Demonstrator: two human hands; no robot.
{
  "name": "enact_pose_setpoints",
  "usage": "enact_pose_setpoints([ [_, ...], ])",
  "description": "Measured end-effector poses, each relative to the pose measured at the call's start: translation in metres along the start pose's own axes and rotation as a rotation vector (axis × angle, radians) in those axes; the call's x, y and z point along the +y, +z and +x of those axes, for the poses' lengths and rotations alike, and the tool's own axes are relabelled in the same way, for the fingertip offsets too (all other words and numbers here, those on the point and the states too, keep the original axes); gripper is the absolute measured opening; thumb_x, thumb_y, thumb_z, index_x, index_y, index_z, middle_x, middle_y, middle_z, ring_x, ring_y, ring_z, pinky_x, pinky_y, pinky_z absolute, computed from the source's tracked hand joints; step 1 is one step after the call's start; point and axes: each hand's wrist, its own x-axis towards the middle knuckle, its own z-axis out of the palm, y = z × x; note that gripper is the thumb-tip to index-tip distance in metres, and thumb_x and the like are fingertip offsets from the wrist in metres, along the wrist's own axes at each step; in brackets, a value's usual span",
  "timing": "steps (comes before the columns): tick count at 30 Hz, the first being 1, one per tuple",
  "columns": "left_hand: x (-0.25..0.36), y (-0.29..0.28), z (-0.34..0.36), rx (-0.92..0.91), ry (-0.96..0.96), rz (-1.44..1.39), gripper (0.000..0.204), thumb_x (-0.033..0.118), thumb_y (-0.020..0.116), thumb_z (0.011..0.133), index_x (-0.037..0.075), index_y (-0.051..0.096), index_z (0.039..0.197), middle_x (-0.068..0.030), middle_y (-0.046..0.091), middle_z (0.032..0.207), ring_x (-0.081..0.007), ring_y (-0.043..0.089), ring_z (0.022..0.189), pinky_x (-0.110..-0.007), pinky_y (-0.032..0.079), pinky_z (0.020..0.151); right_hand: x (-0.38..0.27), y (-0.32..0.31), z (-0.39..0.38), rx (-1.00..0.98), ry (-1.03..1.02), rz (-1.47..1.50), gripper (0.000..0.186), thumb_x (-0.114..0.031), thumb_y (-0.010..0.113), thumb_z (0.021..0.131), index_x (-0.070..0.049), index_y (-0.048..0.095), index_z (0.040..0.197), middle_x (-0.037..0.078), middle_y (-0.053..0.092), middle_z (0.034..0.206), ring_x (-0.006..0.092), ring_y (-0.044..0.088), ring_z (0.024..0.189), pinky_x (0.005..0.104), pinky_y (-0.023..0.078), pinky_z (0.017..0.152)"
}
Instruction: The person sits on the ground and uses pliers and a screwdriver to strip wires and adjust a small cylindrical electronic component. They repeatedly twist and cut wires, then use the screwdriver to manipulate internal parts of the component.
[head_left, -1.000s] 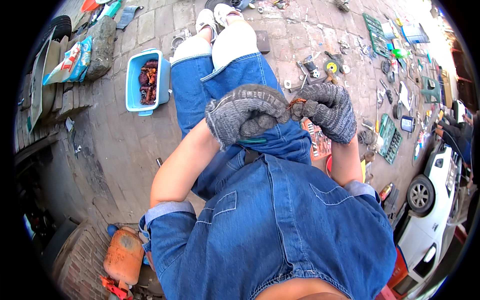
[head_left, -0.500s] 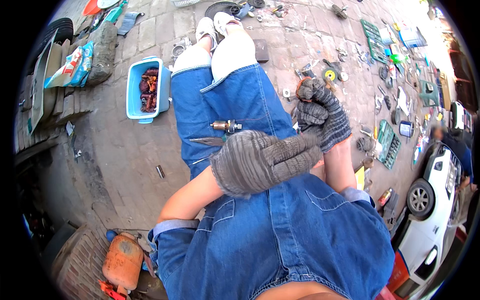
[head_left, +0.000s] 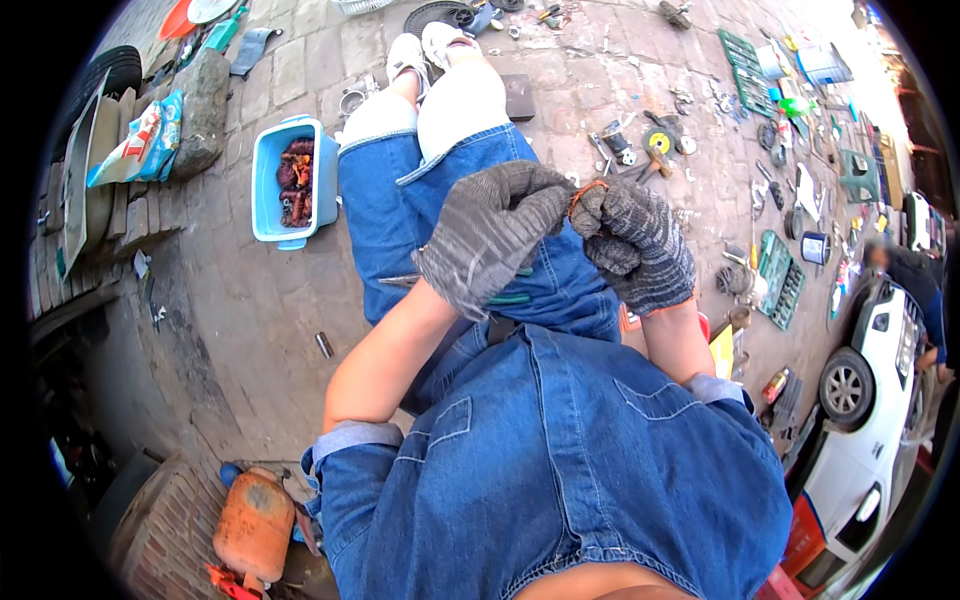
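My right hand [head_left: 640,240], in a grey knit glove with an orange cuff, is closed around a small copper-coloured wire coil [head_left: 584,198]. Only the coil's edge shows at the fingertips. My left hand [head_left: 495,235], gloved likewise, pinches at that edge, and its fingertips meet the coil. Both hands are raised over my denim-covered lap. Pliers with green handles [head_left: 512,298] lie on the lap beneath my left hand, which covers their middle.
A blue tub [head_left: 328,180] with reddish-brown coils stands left of my legs. Farther right lie a hammer [head_left: 655,165], a green socket case [head_left: 780,280] and scattered parts. A white car [head_left: 860,410] stands at the right, a person beside it. An orange tank [head_left: 254,525] is at lower left.
My left hand has moved up and forward from across my right wrist to the coil's edge. The brass-coloured metal part seen on my lap is now hidden. My right hand has shifted slightly nearer.
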Motion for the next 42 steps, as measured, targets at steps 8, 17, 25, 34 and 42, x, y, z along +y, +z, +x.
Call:
enact_pose_setpoints([
  [8, -0.022, 0.01, -0.001, -0.221, -0.316, -0.587, 0.024, 0.015, 0.058, 0.087, -0.001, 0.059, 0.104, -0.0004, 0.057, 0.072, -0.0017, 0.04, 0.04, -0.016, 0.03, 0.035, -0.006, -0.007, 0.006, 0.152, -0.201, -0.297, 0.024, -0.019, 0.061, 0.085, 0.002, 0.063, 0.098, 0.008, 0.066, 0.084, 0.0079, 0.055, 0.059, 0.0198, 0.044, 0.052],
  [17, -0.001, -0.001, -0.006, 0.035, -0.123, 0.046, 0.024, 0.023, 0.063, 0.083, 0.001, 0.066, 0.091, -0.0008, 0.058, 0.062, -0.0046, 0.048, 0.043, -0.021, 0.038, 0.037, -0.004, 0.001, 0.002, 0.099, -0.69, -1.531, 0.029, -0.01, 0.066, 0.077, -0.005, 0.064, 0.105, 0.012, 0.067, 0.095, 0.0213, 0.065, 0.086, 0.0307, 0.05, 0.078],
  [25, -0.002, -0.028, -0.004, 0.236, 0.749, 1.286, 0.019, 0.025, 0.06, 0.08, 0.008, 0.063, 0.087, -0.009, 0.063, 0.076, -0.0218, 0.063, 0.069, -0.033, 0.051, 0.061, 0.002, 0.017, 0.018, -0.062, -0.603, -1.585, 0.024, -0.014, 0.064, 0.079, -0.007, 0.064, 0.102, 0.013, 0.066, 0.088, 0.0265, 0.064, 0.081, 0.0338, 0.05, 0.072],
  [34, 0.022, -0.064, -0.018, 0.572, 0.396, 0.547, 0.012, 0.004, 0.061, 0.081, 0.002, 0.065, 0.092, -0.003, 0.064, 0.081, -0.0089, 0.056, 0.071, -0.023, 0.046, 0.064, -0.001, -0.011, 0.023, -0.004, -0.269, -0.74, 0.022, -0.021, 0.059, 0.086, -0.002, 0.065, 0.094, 0.004, 0.065, 0.076, 0.0058, 0.051, 0.053, 0.0194, 0.038, 0.045],
  [42, -0.037, -0.077, -0.029, 0.293, 0.424, 0.635, 0.019, 0.009, 0.065, 0.077, 0.005, 0.066, 0.096, -0.0088, 0.064, 0.083, -0.0185, 0.061, 0.07, -0.029, 0.05, 0.062, 0.006, -0.061, 0.023, 0.141, -0.137, 0.068, 0.02, -0.016, 0.059, 0.085, 0.001, 0.061, 0.097, 0.006, 0.062, 0.081, 0.0024, 0.038, 0.044, 0.0148, 0.028, 0.038],
])
